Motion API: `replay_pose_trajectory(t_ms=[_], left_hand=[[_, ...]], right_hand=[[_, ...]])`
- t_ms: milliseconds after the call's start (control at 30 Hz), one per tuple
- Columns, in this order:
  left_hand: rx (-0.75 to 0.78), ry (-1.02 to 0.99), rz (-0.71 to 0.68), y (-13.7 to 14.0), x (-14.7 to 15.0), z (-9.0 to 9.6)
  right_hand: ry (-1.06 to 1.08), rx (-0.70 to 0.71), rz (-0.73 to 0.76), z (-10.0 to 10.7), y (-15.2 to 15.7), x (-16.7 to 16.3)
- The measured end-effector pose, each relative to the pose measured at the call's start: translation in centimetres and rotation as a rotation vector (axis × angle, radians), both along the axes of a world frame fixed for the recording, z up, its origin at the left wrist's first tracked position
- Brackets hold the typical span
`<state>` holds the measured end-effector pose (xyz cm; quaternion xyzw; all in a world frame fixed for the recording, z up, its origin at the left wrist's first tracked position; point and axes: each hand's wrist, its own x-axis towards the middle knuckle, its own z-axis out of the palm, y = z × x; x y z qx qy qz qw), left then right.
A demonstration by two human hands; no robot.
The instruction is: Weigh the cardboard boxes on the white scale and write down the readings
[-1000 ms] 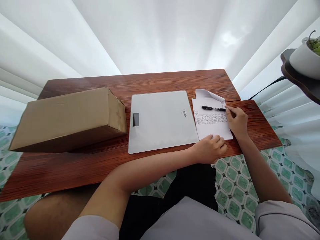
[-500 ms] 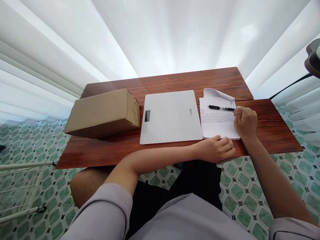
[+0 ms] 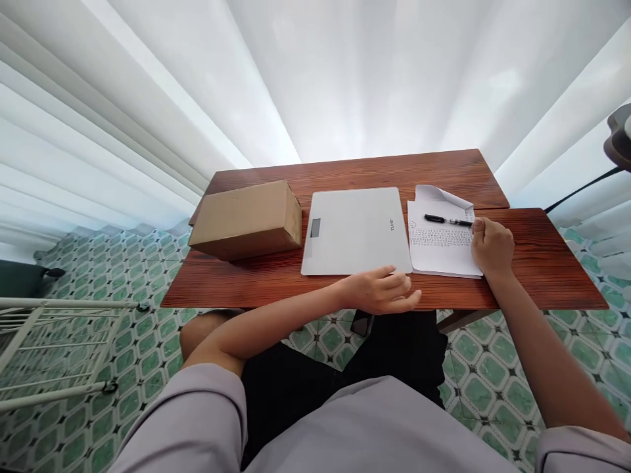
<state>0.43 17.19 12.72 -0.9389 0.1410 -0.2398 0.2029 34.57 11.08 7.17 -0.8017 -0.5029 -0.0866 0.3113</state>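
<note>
My left hand (image 3: 382, 291) is over the front edge of the table, fingers stretched and apart, holding nothing. It lies just in front of the glass scale (image 3: 357, 233), a flat white square with a small dark display on its left side. My right hand (image 3: 493, 247) is closed in a fist at the right edge of the paper sheets (image 3: 444, 259), its thumb side by the end of a black pen (image 3: 436, 218). Whatever its fingers hold, if anything, is hidden. The pen lies across the top sheet, above rows of small writing. One upper corner of paper curls up.
A brown cardboard box (image 3: 241, 220) stands left of the scale on the dark red wooden table (image 3: 547, 256). White curtains (image 3: 365, 79) hang behind. A white wire rack (image 3: 64, 348) is on the tiled floor at left. A dark phone-like object (image 3: 361, 322) shows below the table edge.
My left hand has moved left, away from the right hand, and its fingers have spread. The view has shifted, so the table things appear further right. My right hand stays by the paper.
</note>
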Motion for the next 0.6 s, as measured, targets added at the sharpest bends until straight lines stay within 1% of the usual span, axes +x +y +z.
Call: replay_pose_trajectory(t_ms=[100, 167, 233, 300, 400, 600], left_hand=[[0.045, -0.018, 0.074, 1.2, -3.3, 0.7], [0.079, -0.098, 0.094, 2.0, -5.1, 1.1], [0.082, -0.221, 0.128, 2.5, -6.6, 1.1], [0.061, -0.314, 0.175, 3.0, -7.7, 1.0], [0.038, -0.369, 0.231, 3.5, -9.2, 0.5], [0.004, -0.413, 0.275, 3.8, -11.4, -0.9]], right_hand=[[0.050, -0.013, -0.018, 0.3, -0.1, 0.1], [0.091, -0.018, -0.041, 0.5, -0.2, 0.2], [0.134, -0.014, -0.077, 0.6, -0.2, 0.3], [0.175, -0.006, -0.128, 0.6, -0.1, 0.4], [0.220, -0.001, -0.205, 0.7, -0.1, 0.6], [0.241, -0.025, -0.239, 1.1, 0.3, 1.3]])
